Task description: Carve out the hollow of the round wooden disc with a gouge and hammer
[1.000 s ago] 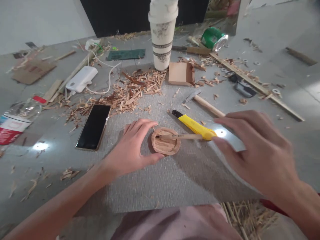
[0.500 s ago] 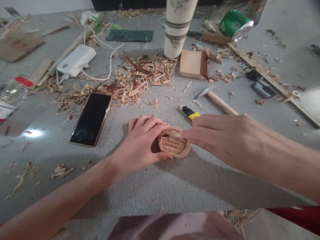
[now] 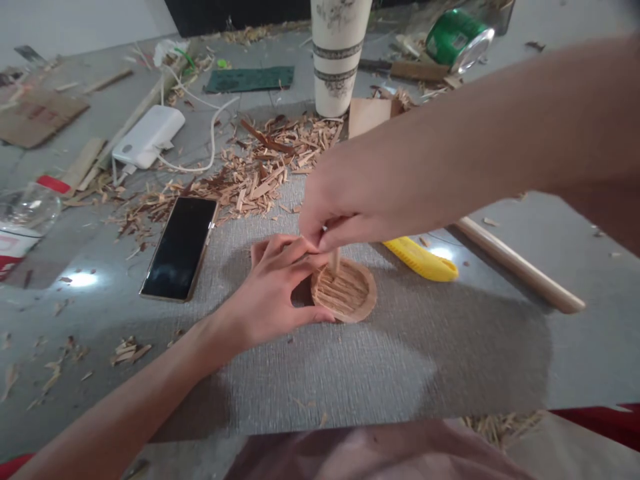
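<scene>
A small round wooden piece (image 3: 350, 293) lies on the grey table, with a raised rim and rough parallel grooves cut in its hollow. My left hand (image 3: 280, 287) grips its left side, thumb at the near edge and fingers at the far edge. Over the far left part of the piece is my right hand (image 3: 335, 200), its fingers closed and pointing down. Something pale and narrow shows below those fingers, reaching into the hollow; I cannot make out what it is. Right of the piece lies a yellow-handled cutter (image 3: 423, 260), its front end hidden by my right arm.
A wooden tool handle (image 3: 520, 267) lies at right. Left are a phone (image 3: 180, 250), a white power bank (image 3: 149, 137) with cables and a plastic bottle (image 3: 30, 217). Wood shavings (image 3: 260, 177), a tall paper cup (image 3: 335, 73), green sandpaper-like strip (image 3: 250, 79) and green can (image 3: 457, 40) stand farther back.
My right hand has swung from the right side of the wooden piece to its far left part, its arm now crossing the upper right. The yellow handle has come into view. My left hand keeps its grip.
</scene>
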The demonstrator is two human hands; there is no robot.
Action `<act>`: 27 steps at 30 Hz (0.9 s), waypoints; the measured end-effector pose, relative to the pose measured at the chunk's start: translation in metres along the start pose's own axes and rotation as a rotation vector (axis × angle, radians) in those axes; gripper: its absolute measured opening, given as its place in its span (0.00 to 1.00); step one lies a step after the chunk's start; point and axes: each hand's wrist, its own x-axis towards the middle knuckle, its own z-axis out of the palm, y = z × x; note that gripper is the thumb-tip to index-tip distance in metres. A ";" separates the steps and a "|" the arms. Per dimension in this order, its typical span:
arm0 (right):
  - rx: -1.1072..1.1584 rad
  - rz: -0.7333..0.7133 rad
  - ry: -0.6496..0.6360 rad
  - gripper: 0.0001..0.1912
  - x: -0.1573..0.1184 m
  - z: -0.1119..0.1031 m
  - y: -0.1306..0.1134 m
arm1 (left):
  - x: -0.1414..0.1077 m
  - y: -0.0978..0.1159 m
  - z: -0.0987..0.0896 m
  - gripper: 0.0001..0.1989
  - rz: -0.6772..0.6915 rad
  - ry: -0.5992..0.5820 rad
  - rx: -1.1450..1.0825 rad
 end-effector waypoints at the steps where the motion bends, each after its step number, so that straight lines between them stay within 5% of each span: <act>1: -0.050 -0.068 -0.108 0.33 0.000 -0.005 0.002 | 0.000 0.000 -0.001 0.34 -0.002 -0.017 -0.002; 2: -0.062 -0.085 -0.150 0.37 -0.003 -0.007 0.006 | 0.000 -0.001 -0.002 0.36 -0.002 -0.029 -0.009; 8: 0.073 0.145 0.228 0.32 -0.062 0.036 0.037 | -0.004 -0.003 -0.001 0.39 0.040 0.006 -0.032; 11: 0.104 0.126 0.439 0.17 -0.086 0.072 0.024 | -0.004 -0.002 0.001 0.41 0.044 0.024 0.010; 14: 0.065 0.080 0.580 0.12 -0.092 0.101 0.001 | -0.003 -0.001 0.002 0.41 0.049 0.034 0.041; 19: 0.035 0.003 0.599 0.11 -0.086 0.119 -0.011 | -0.002 0.000 -0.001 0.39 0.055 0.049 0.022; 27: -0.044 -0.016 0.562 0.16 -0.088 0.113 -0.012 | -0.002 -0.002 0.000 0.40 0.073 0.050 0.016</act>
